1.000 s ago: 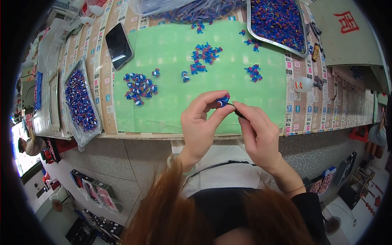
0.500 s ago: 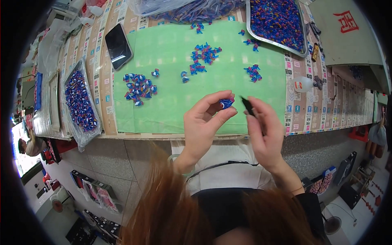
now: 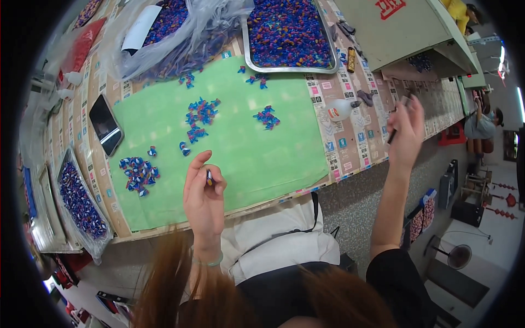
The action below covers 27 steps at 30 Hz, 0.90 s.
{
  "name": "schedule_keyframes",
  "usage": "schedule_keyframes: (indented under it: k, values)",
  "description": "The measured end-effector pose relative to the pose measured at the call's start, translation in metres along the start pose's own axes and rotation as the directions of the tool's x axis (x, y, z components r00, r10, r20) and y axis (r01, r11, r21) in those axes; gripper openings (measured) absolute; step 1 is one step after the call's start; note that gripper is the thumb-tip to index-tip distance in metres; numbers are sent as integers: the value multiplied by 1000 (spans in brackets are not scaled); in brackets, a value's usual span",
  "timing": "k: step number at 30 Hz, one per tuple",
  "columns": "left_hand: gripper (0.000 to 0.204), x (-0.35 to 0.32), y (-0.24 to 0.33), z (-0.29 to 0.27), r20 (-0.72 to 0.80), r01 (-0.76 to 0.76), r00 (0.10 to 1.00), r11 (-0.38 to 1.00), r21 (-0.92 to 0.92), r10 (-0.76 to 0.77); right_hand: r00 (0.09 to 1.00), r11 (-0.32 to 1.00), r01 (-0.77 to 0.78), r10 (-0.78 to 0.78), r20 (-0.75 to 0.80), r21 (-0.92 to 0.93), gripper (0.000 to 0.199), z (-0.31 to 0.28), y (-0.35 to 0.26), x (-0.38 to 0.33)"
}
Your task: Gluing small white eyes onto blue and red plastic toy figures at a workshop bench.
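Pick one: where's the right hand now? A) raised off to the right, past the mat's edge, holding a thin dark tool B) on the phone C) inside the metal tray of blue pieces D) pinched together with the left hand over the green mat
A: the right hand is lifted out to the right beyond the green mat, gripping a thin dark tool, while the left hand stays over the mat with a small piece.

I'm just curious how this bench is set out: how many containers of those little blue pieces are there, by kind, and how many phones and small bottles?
Metal trays of blue pieces: 2, the second at the left edge
Clear plastic bags of pieces: 1
Phones: 1
Small white bottles: 1
Total: 5
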State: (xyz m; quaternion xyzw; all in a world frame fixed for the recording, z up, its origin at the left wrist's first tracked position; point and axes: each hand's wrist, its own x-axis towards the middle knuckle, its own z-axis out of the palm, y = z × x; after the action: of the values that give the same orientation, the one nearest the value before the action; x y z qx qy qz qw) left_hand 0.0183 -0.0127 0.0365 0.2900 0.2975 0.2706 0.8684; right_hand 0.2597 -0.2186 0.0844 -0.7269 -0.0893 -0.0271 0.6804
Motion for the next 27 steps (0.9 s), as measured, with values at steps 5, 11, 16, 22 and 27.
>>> schedule_keyframes:
  k: [5, 11, 16, 22, 27]
  values:
    - [26, -3, 0, -2, -68, 32, 997, 994, 103, -25, 896, 951, -267, 305, 324, -157, 40, -12, 77, 77]
    - [26, -3, -1, -26, -118, 34, 993, 931, 363, 9, 946, 857, 246, -112, 303, -452, 45, -10, 109, 118]
    - [29, 17, 20, -78, 1, -211, 742, 233, 949, 670, 959, 950, 143, -64, 275, -278, 39, 10, 65, 49]
    - [28, 39, 45, -94, 385, -67, 624, -444, 893, 680, 982, 996, -16, 31, 185, -84, 41, 10, 76, -9]
    - [20, 57, 50, -92, 434, -59, 561, -488, 871, 705, 955, 994, 99, -79, 284, -55, 45, 26, 90, -30]
